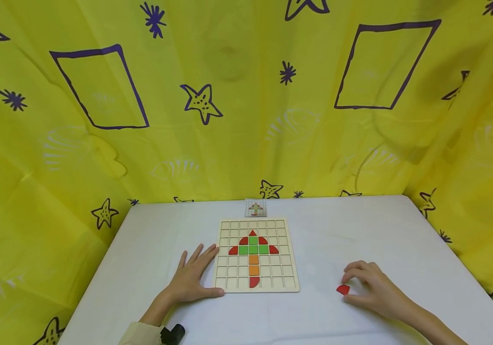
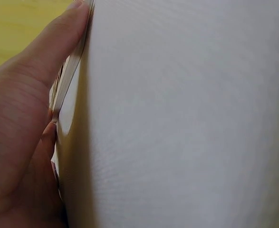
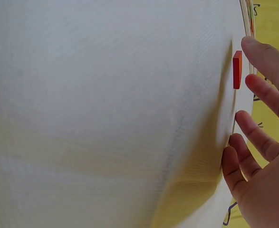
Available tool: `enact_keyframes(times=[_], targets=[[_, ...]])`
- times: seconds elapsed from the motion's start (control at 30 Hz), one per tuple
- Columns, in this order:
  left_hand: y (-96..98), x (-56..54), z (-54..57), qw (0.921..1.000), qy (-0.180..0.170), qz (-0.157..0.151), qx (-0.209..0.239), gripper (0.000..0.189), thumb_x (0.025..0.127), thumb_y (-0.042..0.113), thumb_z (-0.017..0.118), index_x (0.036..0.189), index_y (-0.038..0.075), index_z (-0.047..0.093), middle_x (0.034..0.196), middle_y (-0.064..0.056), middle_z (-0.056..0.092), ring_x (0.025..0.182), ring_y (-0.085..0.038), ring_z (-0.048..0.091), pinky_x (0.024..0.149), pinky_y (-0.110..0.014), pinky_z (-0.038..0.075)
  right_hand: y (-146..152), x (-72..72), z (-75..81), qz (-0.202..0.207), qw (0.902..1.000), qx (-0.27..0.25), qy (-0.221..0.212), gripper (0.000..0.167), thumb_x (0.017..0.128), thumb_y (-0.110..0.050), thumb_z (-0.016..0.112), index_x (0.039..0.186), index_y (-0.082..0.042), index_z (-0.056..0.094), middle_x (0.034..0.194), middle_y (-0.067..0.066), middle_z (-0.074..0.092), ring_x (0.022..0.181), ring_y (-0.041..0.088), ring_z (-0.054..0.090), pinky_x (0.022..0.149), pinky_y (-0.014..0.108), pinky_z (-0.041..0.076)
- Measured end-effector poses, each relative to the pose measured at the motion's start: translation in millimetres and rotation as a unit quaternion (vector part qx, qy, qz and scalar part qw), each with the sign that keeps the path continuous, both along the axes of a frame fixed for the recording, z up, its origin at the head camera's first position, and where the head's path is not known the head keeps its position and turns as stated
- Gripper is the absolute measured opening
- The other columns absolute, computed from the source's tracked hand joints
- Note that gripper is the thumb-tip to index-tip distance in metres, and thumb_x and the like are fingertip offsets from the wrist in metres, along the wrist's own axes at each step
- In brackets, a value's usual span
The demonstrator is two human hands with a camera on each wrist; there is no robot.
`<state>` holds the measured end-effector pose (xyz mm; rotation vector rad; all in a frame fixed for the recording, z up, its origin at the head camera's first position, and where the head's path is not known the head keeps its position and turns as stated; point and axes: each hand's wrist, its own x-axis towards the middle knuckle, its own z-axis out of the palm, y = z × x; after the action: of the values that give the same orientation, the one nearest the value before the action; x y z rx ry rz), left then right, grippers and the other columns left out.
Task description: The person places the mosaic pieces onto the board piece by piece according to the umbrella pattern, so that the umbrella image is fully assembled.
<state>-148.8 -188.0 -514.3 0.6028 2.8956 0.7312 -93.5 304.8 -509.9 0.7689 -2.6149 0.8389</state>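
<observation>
A pale wooden grid board [image 1: 233, 277] lies on the white table. Set in it is an arrow-like figure: green squares [image 1: 253, 249] with red curved pieces around them, a red triangle [image 1: 252, 233] on top, orange squares [image 1: 253, 265] below and a red quarter-round piece [image 1: 254, 281] at the foot. My left hand [image 1: 190, 279] rests with spread fingers along the board's left side, thumb at its near left corner. Right of the board, a loose red quarter-round piece [image 1: 343, 289] lies on the table. My right hand [image 1: 375, 290] is around it, thumb and index finger apart on either side.
Behind the board is a small card [image 1: 256, 208] printed with a similar figure on a grid. Yellow curtains [image 1: 237, 143] with dark star drawings hang at the back and sides of the table [image 1: 328, 230]. A black wrist device [image 1: 173, 334] is at the left sleeve.
</observation>
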Motion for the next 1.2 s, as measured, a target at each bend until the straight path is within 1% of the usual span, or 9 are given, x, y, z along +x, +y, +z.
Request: enact_keyframes(times=[0.1, 0.27, 0.43, 0.63, 0.83, 0.9, 0.97, 1.07, 1.2], targets=[[-0.3, -1.0, -0.5, 1.0, -0.007, 0.001, -0.007, 0.115, 0.071, 0.076, 0.078, 0.162, 0.019, 0.035, 0.168, -0.003, 0.03, 0.157, -0.037, 0.011, 0.118, -0.072, -0.003, 0.9, 0.7, -2.0, -0.005, 1.0, 0.002, -0.006, 0.045, 0.067, -0.025, 0.098, 0.094, -0.039, 0.065, 0.11, -0.006, 0.063, 0.1, 0.006, 0.044, 0.077, 0.027, 0.045], [-0.5, -1.7, -1.4, 0.9999, -0.013, 0.001, -0.008, 0.116, 0.071, 0.077, 0.077, 0.162, 0.02, 0.034, 0.169, -0.002, 0.029, 0.158, -0.037, 0.01, 0.119, -0.071, -0.005, -1.0, 1.2, -4.3, -0.006, 1.0, -0.002, 0.003, 0.046, 0.066, -0.023, 0.098, 0.094, -0.039, 0.066, 0.11, -0.005, 0.063, 0.101, 0.006, 0.043, 0.078, 0.026, 0.044], [-0.6, -1.7, -1.5, 1.0, -0.007, 0.003, -0.005, 0.115, 0.07, 0.076, 0.077, 0.162, 0.02, 0.035, 0.168, -0.002, 0.03, 0.157, -0.037, 0.011, 0.118, -0.072, -0.004, -2.1, 1.0, -5.3, -0.007, 0.9999, -0.002, 0.01, 0.047, 0.066, -0.018, 0.097, 0.093, -0.039, 0.066, 0.11, -0.005, 0.062, 0.101, 0.007, 0.043, 0.079, 0.026, 0.043], [-0.6, -1.6, -1.2, 0.9999, -0.01, 0.003, -0.007, 0.115, 0.071, 0.076, 0.078, 0.162, 0.019, 0.035, 0.168, -0.003, 0.03, 0.157, -0.037, 0.011, 0.118, -0.072, -0.004, -1.0, 0.7, -4.6, -0.005, 1.0, 0.001, -0.006, 0.044, 0.07, -0.016, 0.095, 0.094, -0.04, 0.068, 0.112, -0.004, 0.062, 0.103, 0.006, 0.042, 0.079, 0.027, 0.043], [-1.2, 0.1, -2.1, 1.0, 0.002, 0.0, 0.006, 0.115, 0.07, 0.074, 0.079, 0.161, 0.018, 0.037, 0.167, -0.004, 0.033, 0.156, -0.039, 0.013, 0.118, -0.073, -0.002, 0.7, 0.5, -2.5, 0.028, 0.9996, 0.006, 0.007, 0.049, 0.076, 0.004, 0.085, 0.1, -0.037, 0.075, 0.115, -0.001, 0.061, 0.104, 0.01, 0.042, 0.077, 0.027, 0.043], [-1.7, 0.0, -5.0, 0.9999, 0.009, -0.002, 0.009, 0.116, 0.07, 0.074, 0.079, 0.161, 0.018, 0.036, 0.167, -0.004, 0.033, 0.156, -0.039, 0.014, 0.118, -0.072, -0.002, 1.2, 1.0, -1.2, 0.032, 0.9993, 0.01, 0.012, 0.052, 0.077, 0.009, 0.081, 0.104, -0.035, 0.076, 0.116, -0.001, 0.061, 0.104, 0.01, 0.042, 0.077, 0.026, 0.044], [-2.1, -0.3, -8.4, 0.9997, 0.02, -0.002, 0.014, 0.116, 0.069, 0.076, 0.079, 0.161, 0.018, 0.037, 0.167, -0.004, 0.033, 0.156, -0.039, 0.015, 0.118, -0.073, -0.001, 1.9, 1.5, 0.1, 0.03, 0.9994, 0.013, 0.011, 0.052, 0.077, 0.011, 0.08, 0.108, -0.031, 0.076, 0.117, -0.003, 0.061, 0.105, 0.009, 0.043, 0.079, 0.025, 0.044], [-2.6, -0.9, -11.2, 0.9996, 0.026, -0.003, 0.01, 0.117, 0.068, 0.078, 0.077, 0.161, 0.02, 0.036, 0.167, -0.003, 0.032, 0.156, -0.037, 0.015, 0.118, -0.072, -0.001, 2.2, 1.8, 2.1, 0.017, 0.9997, 0.016, 0.002, 0.048, 0.077, 0.0, 0.086, 0.113, -0.028, 0.072, 0.118, -0.008, 0.062, 0.104, 0.006, 0.044, 0.082, 0.022, 0.044], [-1.7, -0.1, -5.5, 0.9997, 0.02, -0.005, 0.013, 0.115, 0.07, 0.075, 0.079, 0.161, 0.018, 0.036, 0.167, -0.004, 0.033, 0.156, -0.039, 0.015, 0.118, -0.072, -0.001, 2.1, 0.6, 2.1, -0.004, 0.9999, 0.013, -0.004, 0.047, 0.073, -0.019, 0.094, 0.109, -0.03, 0.068, 0.116, -0.011, 0.062, 0.101, 0.006, 0.045, 0.082, 0.022, 0.043]])
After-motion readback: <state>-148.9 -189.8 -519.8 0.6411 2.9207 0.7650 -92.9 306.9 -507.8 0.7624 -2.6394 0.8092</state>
